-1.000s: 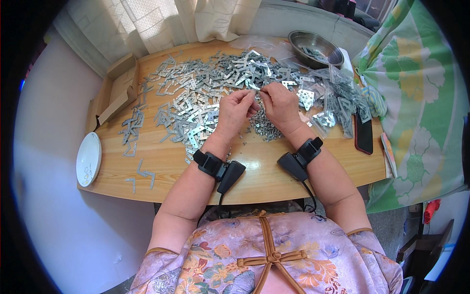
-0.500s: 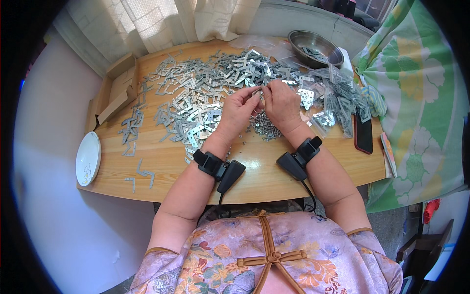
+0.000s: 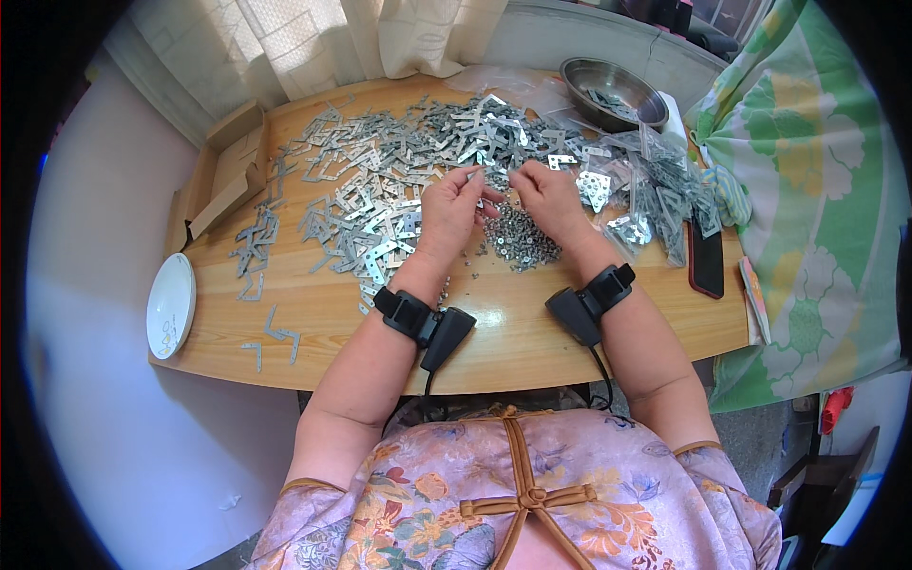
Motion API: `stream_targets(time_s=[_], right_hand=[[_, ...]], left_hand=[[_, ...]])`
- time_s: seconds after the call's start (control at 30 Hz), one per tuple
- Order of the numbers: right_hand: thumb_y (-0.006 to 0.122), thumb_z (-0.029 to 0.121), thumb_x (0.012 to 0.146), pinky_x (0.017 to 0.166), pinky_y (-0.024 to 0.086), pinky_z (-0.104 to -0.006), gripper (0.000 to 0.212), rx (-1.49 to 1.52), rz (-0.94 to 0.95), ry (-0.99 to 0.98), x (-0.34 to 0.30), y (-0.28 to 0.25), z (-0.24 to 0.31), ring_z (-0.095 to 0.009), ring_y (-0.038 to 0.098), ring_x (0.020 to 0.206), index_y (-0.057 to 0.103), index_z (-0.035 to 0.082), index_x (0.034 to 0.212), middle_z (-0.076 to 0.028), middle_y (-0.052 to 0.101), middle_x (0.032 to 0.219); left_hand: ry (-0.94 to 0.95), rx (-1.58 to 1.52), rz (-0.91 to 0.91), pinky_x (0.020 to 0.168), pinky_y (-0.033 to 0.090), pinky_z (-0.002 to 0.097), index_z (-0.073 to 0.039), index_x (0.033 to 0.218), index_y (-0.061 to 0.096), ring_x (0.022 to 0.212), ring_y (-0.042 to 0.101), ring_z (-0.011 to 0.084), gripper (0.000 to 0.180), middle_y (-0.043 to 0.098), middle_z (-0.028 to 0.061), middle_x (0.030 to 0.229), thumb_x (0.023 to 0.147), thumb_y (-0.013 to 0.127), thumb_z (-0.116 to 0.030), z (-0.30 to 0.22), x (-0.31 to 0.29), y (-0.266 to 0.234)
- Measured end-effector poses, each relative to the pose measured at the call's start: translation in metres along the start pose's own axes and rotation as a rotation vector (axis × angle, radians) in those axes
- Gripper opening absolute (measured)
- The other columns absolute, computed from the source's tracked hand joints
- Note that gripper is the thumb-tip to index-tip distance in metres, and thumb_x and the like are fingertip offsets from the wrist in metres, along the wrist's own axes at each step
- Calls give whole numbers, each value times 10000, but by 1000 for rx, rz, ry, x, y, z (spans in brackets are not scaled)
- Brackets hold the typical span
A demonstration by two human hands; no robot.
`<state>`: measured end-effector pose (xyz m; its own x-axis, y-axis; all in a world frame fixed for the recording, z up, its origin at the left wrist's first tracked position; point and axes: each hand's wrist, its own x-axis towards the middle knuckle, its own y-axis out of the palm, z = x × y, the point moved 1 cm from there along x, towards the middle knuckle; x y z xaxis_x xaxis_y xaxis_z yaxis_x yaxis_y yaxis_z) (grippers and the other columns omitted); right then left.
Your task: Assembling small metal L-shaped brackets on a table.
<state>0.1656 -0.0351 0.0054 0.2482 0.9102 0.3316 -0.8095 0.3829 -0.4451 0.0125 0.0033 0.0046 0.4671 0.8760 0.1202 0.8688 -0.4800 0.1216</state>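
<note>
Over the middle of the table my left hand (image 3: 454,211) is closed, thumb against forefinger. What it pinches, if anything, blends in with the metal behind it. A short gap to the right, my right hand (image 3: 545,197) has its fingers curled and pressed together, their tips hidden. Beneath and between the hands spreads a heap of small screws (image 3: 518,245). Flat L-shaped corner brackets (image 3: 380,195) lie in a wide, loose pile to the left of and beyond my hands.
An open cardboard box (image 3: 231,157) and a white plate (image 3: 172,309) stand at the left. Toward the right are a steel bowl (image 3: 613,93) with metal pieces, plastic bags of brackets (image 3: 665,180) and a phone (image 3: 705,261). Several brackets (image 3: 278,328) lie apart near the front left.
My hands, fingertips together half a second ago, have drawn apart. The right hand has shifted slightly right, the left slightly left.
</note>
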Motion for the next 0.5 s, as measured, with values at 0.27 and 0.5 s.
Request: stream_targets(time_s=[0.27,0.5], right_hand=[[613,234,736,679,465,-401,166,-712,222,-280,-8,-4,9,-293,593,789,635,71,760,-106,604,787],[602,216,755,681,462,-406,160,-689,264,-277,-6,-4,11,-303,593,779,624,60,782,-116,609,787]], left_hand=[[-30,-65,-52,428,404,164,-2,953,544,570,597,97,189,653,130,829,887,515,-176,-3,1,-4],[-61,-78,-48,432,415,165,-9,901,554,577,599,101,171,652,121,817,881,529,-177,2,2,-7]])
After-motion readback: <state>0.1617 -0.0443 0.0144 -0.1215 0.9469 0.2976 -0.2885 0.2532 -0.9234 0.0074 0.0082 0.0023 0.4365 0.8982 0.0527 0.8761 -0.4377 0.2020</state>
